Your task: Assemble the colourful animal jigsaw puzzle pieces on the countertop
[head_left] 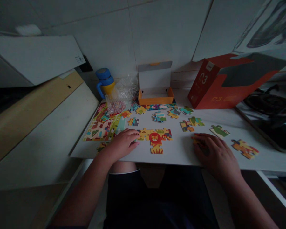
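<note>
A joined group of yellow puzzle pieces (pixel 156 138) with a red-maned lion lies on the white table before me. My left hand (pixel 124 142) rests at its left end, thumb and fingers apart, fingertips touching the edge piece. To the right, my right hand (pixel 216 154) is closed around an orange puzzle piece (pixel 197 137), mostly hidden beneath the fingers. Beyond that hand lie a green puzzle piece (pixel 219 131) and an orange-yellow puzzle piece (pixel 245 149). Several loose pieces, including a small stack (pixel 159 117), are scattered farther back.
A colourful picture sheet (pixel 102 127) lies at left, partly under crumpled clear plastic wrap (pixel 125 92). Behind are a blue-yellow flask (pixel 106 81), an open orange box (pixel 156 100) and a large red box (pixel 212 86). A white cabinet-like box (pixel 35 60) borders the left side.
</note>
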